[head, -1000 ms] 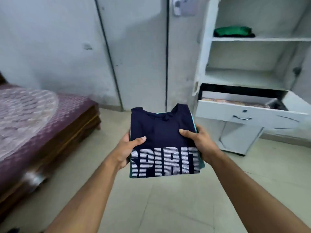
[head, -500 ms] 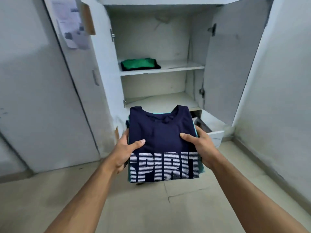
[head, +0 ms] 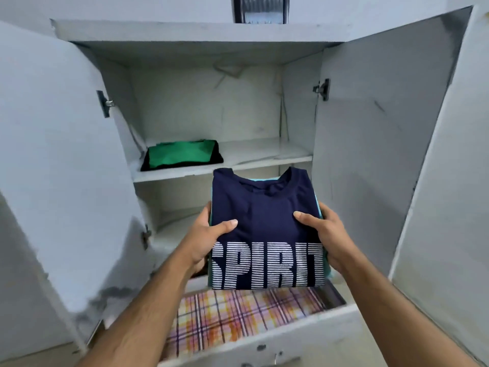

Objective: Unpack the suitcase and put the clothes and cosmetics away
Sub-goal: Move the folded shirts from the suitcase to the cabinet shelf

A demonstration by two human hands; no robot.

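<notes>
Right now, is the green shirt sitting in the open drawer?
No, the green shirt lies on the cupboard's upper shelf; the drawer holds checked cloth.

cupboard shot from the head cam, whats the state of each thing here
cupboard doors: both swung open
drawer: pulled out, checked cloth lying inside
green garment: folded, on upper shelf, left side
navy shirt stack: folded, held above drawer
left hand: grips stack
right hand: grips stack
</notes>
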